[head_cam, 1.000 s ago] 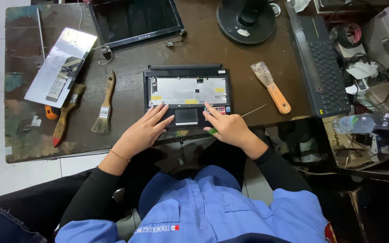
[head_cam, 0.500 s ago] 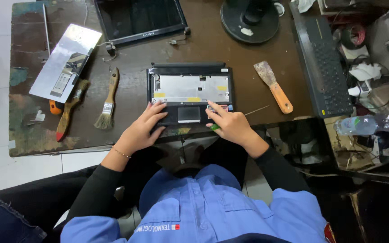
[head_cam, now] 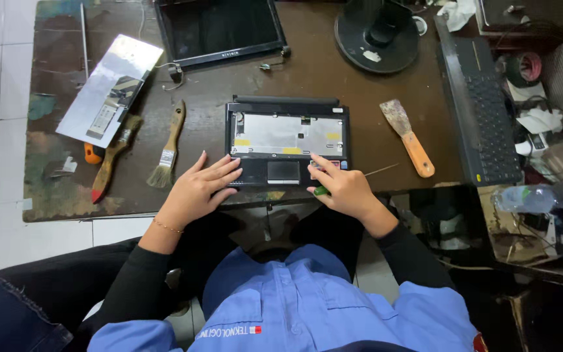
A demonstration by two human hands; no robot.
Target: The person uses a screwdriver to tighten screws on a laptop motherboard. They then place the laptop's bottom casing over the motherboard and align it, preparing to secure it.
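Black netbook base (head_cam: 287,142), keyboard removed, sits at the near desk edge. Since a moment ago the left hand (head_cam: 198,189) has flattened, fingers spread, beside the touchpad; the right hand (head_cam: 341,188) pinches what may be a green-handled screwdriver (head_cam: 321,190). No containers visible.

Even overhead daylight, sharp focus, soft glare on the silver metal sheet (head_cam: 109,91), dim shadowed right side, slight wide-angle bending at edges
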